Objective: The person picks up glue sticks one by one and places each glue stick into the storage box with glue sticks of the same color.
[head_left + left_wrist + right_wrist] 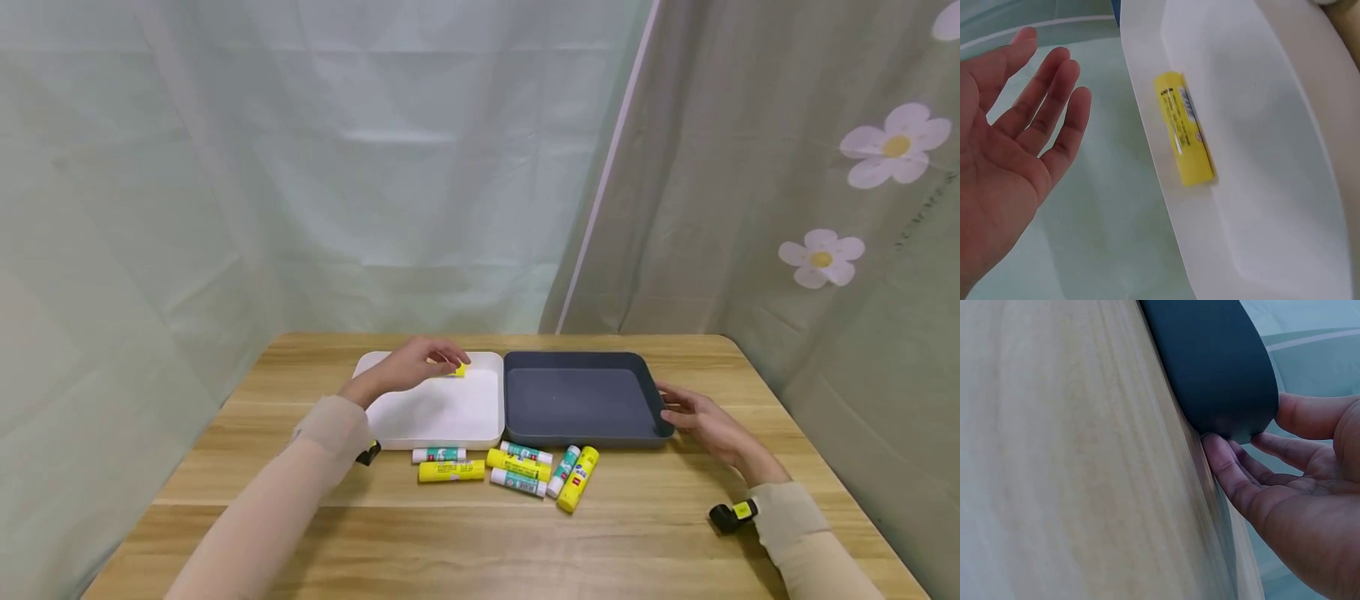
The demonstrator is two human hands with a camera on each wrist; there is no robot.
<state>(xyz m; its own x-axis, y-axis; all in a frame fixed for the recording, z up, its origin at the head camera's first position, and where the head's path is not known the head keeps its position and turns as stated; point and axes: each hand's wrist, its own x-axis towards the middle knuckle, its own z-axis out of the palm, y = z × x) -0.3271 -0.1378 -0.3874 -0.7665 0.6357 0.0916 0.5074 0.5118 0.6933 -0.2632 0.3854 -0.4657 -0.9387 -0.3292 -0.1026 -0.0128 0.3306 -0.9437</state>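
The yellow glue stick [1185, 131] lies in the white tray [457, 417], along its far wall; the left grip [411, 364] is near it, fingers apart and holding nothing. Likely light, stiff and smooth, the stick should suit a mid-barrel pinch. The right grip [708, 427], loosely spread, touches the probably rigid dark tray [585, 400] at its right side.

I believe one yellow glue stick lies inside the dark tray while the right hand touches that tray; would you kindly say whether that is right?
Not quite: the yellow glue stick lies inside the white tray, as the left wrist view shows, while the right hand touches the dark tray.
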